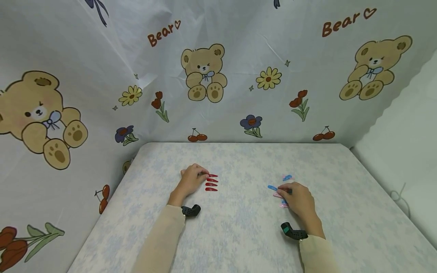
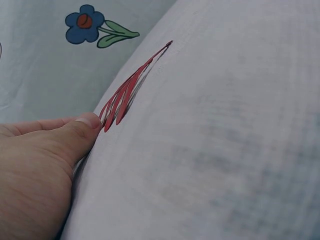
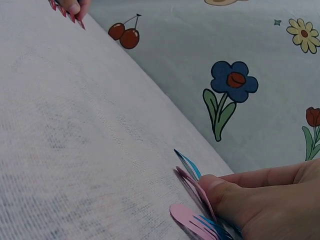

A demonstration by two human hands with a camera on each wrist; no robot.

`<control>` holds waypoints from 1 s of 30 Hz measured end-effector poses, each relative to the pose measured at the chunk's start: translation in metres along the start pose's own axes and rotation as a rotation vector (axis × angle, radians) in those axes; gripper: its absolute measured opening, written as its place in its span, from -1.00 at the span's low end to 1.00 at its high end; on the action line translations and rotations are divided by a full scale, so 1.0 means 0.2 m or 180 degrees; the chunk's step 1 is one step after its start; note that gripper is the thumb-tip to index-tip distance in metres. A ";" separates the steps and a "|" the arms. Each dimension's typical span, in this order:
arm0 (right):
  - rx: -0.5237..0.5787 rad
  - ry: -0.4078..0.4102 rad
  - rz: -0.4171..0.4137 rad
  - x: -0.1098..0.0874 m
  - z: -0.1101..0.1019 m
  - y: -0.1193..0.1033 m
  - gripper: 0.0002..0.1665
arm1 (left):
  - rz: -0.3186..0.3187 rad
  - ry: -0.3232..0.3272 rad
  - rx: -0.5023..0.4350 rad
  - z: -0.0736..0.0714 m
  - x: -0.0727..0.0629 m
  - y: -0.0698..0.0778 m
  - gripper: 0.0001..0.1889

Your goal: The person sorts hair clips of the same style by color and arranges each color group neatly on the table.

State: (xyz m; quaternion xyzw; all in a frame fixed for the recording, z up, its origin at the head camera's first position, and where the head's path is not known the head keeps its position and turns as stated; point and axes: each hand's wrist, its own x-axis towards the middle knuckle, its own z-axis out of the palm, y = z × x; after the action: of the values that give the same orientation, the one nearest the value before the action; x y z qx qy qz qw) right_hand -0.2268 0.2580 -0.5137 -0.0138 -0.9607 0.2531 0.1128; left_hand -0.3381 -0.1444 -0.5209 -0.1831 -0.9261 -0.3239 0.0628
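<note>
Several red snap hair clips (image 1: 211,184) lie in a column on the table, roughly parallel. My left hand (image 1: 194,179) is at the far end of that column, pinching the wide end of the farthest red hair clip (image 1: 213,175) between thumb and fingers. On the right side, my right hand (image 1: 298,197) pinches a blue hair clip (image 1: 272,187), whose tip points left out of the grip. Pink hair clips (image 3: 187,219) and more blue ones lie beneath and beside that hand, partly hidden by it. Another blue clip (image 1: 288,177) rests on pink ones just beyond the fingers.
The table (image 1: 239,235) has a pale, blue-mottled cover. Behind it and at the left hangs a bear-print curtain (image 1: 239,106). A white wall (image 1: 416,132) stands at the right, with a thin cord (image 1: 399,197) by the table's edge.
</note>
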 end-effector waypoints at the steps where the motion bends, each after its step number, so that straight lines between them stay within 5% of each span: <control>1: -0.0003 0.0007 0.0003 0.00 0.00 0.00 -0.76 | 0.0000 0.0005 0.0005 0.00 0.00 0.00 -0.92; 30: 0.0060 0.0063 0.0026 0.01 0.01 0.02 -0.76 | -0.0063 -0.0049 0.0040 0.00 0.00 0.00 -0.91</control>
State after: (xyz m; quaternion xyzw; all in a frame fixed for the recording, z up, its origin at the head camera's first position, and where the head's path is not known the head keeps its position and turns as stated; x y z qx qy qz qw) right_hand -0.2285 0.2603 -0.5162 -0.0192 -0.9571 0.2625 0.1214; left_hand -0.3387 -0.1439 -0.5208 -0.1760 -0.9303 -0.3173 0.0536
